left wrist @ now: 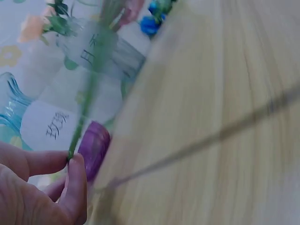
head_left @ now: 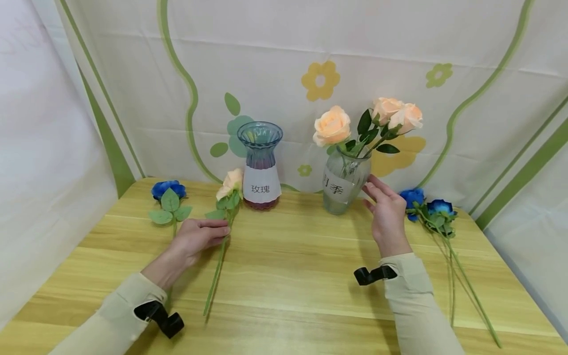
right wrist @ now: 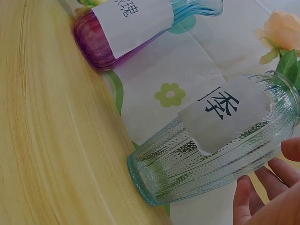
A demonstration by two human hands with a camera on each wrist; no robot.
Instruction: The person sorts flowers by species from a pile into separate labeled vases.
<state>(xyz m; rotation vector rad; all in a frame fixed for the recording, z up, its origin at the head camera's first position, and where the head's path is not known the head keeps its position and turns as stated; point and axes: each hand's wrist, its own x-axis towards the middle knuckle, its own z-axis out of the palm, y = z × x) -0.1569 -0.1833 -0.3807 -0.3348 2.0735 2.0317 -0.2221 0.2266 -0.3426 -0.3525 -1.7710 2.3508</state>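
My left hand [head_left: 195, 240] pinches the green stem [left wrist: 83, 112] of a peach rose [head_left: 231, 183] between thumb and fingertips. Its bloom points away from me, beside the blue-and-purple glass vase [head_left: 261, 160] with a white paper label. At the right side of the clear ribbed glass vase [head_left: 335, 203], my right hand [head_left: 388, 217] has its fingers extended and its fingertips right by the glass. That vase also bears a paper label [right wrist: 225, 115] and holds several peach roses [head_left: 333, 127] with dark green leaves.
To the left, a blue rose [head_left: 168, 189] lies on the wooden table [head_left: 284, 276], its stem partly behind my left arm. Two more blue roses [head_left: 440, 208] lie at the right with long stems toward me. A patterned cloth [head_left: 266, 64] hangs behind the table.
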